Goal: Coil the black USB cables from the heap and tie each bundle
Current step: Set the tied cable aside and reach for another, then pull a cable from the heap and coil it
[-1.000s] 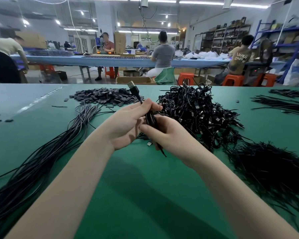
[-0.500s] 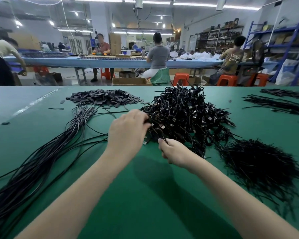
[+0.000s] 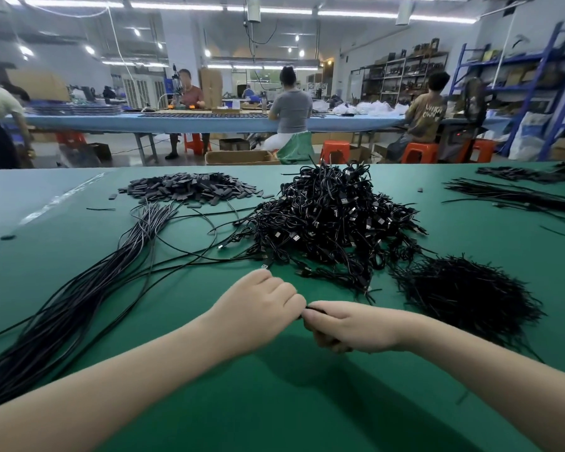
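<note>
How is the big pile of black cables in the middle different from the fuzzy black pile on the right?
The pile of coiled USB cables is taller and lumpy; the pile of thin black ties is lower and flatter. The cable pile shows looped cords with silvery plug ends; the tie pile is short straight strands that bristle outward. The cable pile lies farther from the hands; the tie pile sits nearer, to the right. Both are black and rest on the green table.
</note>
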Motion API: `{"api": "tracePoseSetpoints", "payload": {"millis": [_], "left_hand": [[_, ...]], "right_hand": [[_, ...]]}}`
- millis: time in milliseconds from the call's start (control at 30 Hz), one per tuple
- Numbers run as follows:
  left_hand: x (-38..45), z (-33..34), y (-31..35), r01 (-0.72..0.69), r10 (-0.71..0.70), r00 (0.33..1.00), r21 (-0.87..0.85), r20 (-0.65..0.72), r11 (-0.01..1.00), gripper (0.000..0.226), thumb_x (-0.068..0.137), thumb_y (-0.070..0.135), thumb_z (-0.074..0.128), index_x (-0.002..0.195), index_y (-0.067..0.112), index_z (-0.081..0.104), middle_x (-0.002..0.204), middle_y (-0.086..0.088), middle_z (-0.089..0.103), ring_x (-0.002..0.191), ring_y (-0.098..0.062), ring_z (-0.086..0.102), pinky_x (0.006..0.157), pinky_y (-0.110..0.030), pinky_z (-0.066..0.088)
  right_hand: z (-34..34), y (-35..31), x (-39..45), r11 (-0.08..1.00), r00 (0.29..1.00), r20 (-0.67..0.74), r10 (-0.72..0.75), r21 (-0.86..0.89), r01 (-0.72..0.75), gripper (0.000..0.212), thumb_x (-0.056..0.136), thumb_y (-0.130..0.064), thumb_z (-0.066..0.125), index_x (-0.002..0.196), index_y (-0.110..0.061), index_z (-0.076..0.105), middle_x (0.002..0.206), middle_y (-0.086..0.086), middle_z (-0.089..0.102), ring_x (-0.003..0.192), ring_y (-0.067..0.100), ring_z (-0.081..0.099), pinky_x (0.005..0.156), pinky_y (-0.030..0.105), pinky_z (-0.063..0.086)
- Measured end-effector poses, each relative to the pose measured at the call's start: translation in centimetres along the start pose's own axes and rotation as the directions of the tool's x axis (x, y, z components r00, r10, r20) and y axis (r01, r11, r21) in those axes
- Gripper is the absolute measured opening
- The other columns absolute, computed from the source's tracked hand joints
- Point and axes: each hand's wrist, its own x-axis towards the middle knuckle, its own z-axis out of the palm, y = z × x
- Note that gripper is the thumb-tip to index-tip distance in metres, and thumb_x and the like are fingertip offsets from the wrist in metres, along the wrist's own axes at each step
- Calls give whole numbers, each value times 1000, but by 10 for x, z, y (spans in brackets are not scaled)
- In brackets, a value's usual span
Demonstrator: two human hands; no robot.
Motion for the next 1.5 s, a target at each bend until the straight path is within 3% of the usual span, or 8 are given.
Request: {"api": "tracePoseSetpoints", "payload": {"millis": [200,300,433,567,1000,1167,1333,1500], "left_hand": [[-7,5,-7,362,-325,905,-94,276,928,15,92,20,47,78,19,47,69,1,61,62,-25,60,65,-31,41],[0,3,-33,720,-584,694,-430,421,545,30,104,31,30,80,15,40,71,-3,55,62,-25,52,62,-36,38],[32,-17,-61,558,-685,567,-825,457,-88,28,102,23,33,77,15,41,56,5,44,50,-12,45,58,-30,42],[45,-34,-67,400,-589,648,-874,483,-276,29,103,26,32,79,15,42,52,7,40,47,-10,42,45,-15,39],[30,-44,-84,335,-510,704,-864,494,-376,32,104,24,31,74,18,41,51,10,30,44,-10,28,58,-28,29],[30,-47,-84,356,-460,741,-867,490,-350,33,104,26,31,73,17,42,51,10,30,45,-10,26,59,-28,27],[33,-48,-75,416,-393,788,-880,474,-227,34,106,30,29,78,15,40,53,12,31,48,-7,26,52,-19,26],[41,-49,-59,567,-390,795,-797,464,207,36,101,42,34,78,16,41,63,10,44,53,-6,41,56,-22,39]], "right_hand": [[-79,30,-33,834,867,-488,97,-436,-338,41,90,-63,39,107,-32,59,95,-11,63,82,8,63,72,28,55],[-126,77,-64,343,624,-760,181,-545,-765,38,88,-64,48,95,-30,66,93,-8,66,85,15,63,60,25,45],[-131,111,-77,436,637,-711,299,-492,-754,29,81,-63,61,90,-37,71,88,-14,68,83,10,63,61,24,49],[-122,113,-74,277,634,-761,137,-586,-762,24,86,-56,58,95,-37,71,89,-14,68,82,10,64,55,22,43],[-135,107,-79,53,638,-762,109,-637,-769,27,76,-68,60,68,-42,56,64,-22,55,70,2,58,55,21,33],[-135,92,-79,388,623,-776,94,-548,-741,22,80,-61,63,68,-44,59,76,-23,62,71,0,58,54,20,40],[-113,13,-52,933,574,-795,-196,-332,-141,13,76,-42,70,78,-29,70,65,-15,69,62,-1,65,52,9,46],[-62,-65,-21,909,513,-755,-408,-284,304,15,75,-43,65,81,-29,67,75,-11,70,60,12,64,53,24,55]]}}
